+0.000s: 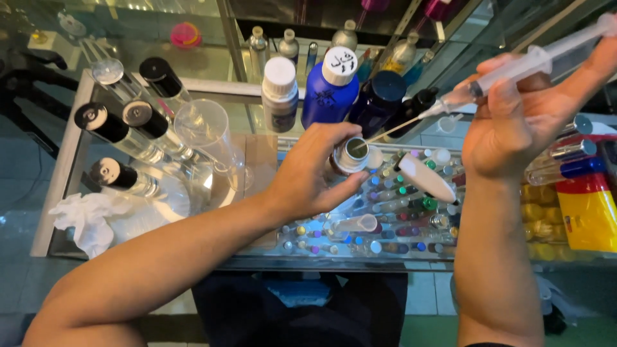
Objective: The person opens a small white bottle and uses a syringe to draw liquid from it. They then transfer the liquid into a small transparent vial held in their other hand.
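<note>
Two hands are working above the glass counter. The left hand is grasping a small round open-mouthed bottle; the right hand is clenching a clear plastic syringe, needle tip entering the mouth. Liquid level is apparently low; the syringe's fill is unclear.

Standing at the back: blue bottle beside white-capped bottle. Lying at left: black-capped glass bottles, clear cup, crumpled white tissue. Sitting at right: yellow package.
</note>
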